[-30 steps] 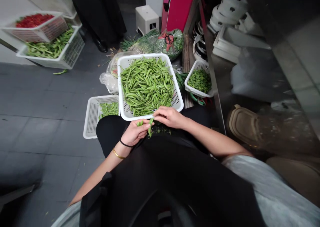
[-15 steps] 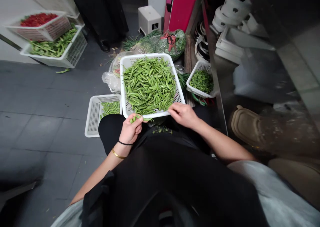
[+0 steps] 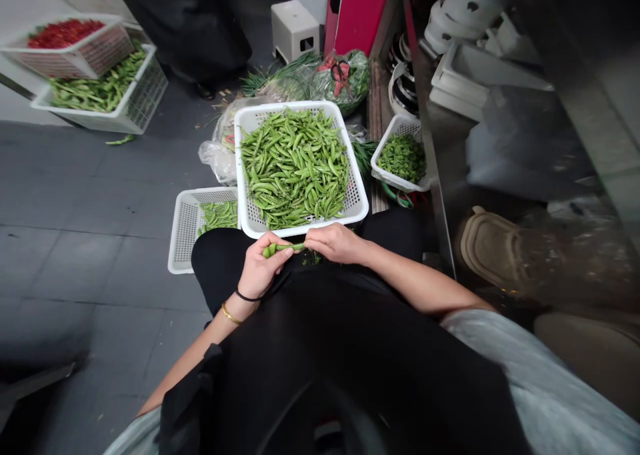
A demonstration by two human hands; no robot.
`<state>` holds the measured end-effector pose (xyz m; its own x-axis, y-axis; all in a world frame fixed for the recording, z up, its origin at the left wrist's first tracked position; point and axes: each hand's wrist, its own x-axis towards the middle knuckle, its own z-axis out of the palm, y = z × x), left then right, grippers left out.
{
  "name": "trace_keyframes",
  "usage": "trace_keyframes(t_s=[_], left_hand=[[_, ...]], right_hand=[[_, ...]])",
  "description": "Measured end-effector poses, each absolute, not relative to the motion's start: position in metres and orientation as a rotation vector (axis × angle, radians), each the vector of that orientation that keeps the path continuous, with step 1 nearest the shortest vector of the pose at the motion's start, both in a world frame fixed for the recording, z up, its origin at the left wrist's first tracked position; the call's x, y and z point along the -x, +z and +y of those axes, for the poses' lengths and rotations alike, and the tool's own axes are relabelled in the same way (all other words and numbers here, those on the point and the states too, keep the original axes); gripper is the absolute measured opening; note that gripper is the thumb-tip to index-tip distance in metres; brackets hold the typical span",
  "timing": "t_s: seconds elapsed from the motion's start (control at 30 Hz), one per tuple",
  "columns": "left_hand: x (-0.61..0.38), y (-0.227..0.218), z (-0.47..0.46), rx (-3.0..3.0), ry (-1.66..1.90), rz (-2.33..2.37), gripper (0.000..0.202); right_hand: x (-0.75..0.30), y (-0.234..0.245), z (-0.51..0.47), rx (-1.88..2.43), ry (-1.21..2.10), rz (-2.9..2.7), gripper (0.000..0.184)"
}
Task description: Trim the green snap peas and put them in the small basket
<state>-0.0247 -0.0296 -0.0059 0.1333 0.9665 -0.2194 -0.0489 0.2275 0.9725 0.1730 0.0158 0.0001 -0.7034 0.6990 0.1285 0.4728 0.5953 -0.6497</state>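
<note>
My left hand (image 3: 263, 266) and my right hand (image 3: 335, 243) meet over my black-clad lap, just below the front rim of a white plastic mesh basket (image 3: 300, 230). A single green snow pea pod (image 3: 283, 247) lies between them. My left fingers grip one end of it, and my right fingertips pinch the other. The basket holds a deep heap of snow pea pods (image 3: 295, 168). Small green trimmings (image 3: 312, 259) lie on my lap under my hands.
A shallow white basket (image 3: 187, 231) with some pods sits left of the big one, and a small one (image 3: 400, 155) holds chopped greens. Baskets of red chillies (image 3: 65, 35) and green beans (image 3: 95, 91) stand upper left. A steel shelf (image 3: 440, 128) runs along the right.
My right hand has moved left from the basket's corner to the pod. The pod now lies crosswise between both hands, and the view has shifted slightly.
</note>
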Motion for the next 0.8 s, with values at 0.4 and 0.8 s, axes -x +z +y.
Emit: trace_keyframes(t_s=[0.4,0.8], left_hand=[[0.010,-0.022,-0.019,-0.904,0.940,1.051,0.021],[0.040,-0.020,0.006,-0.406,1.068,0.786,0.026]], right_hand=[[-0.165,-0.015,0.011,1.024,0.650,-2.400,0.033],[-0.232,0.015,0.062,1.536,0.979,-2.687,0.025]])
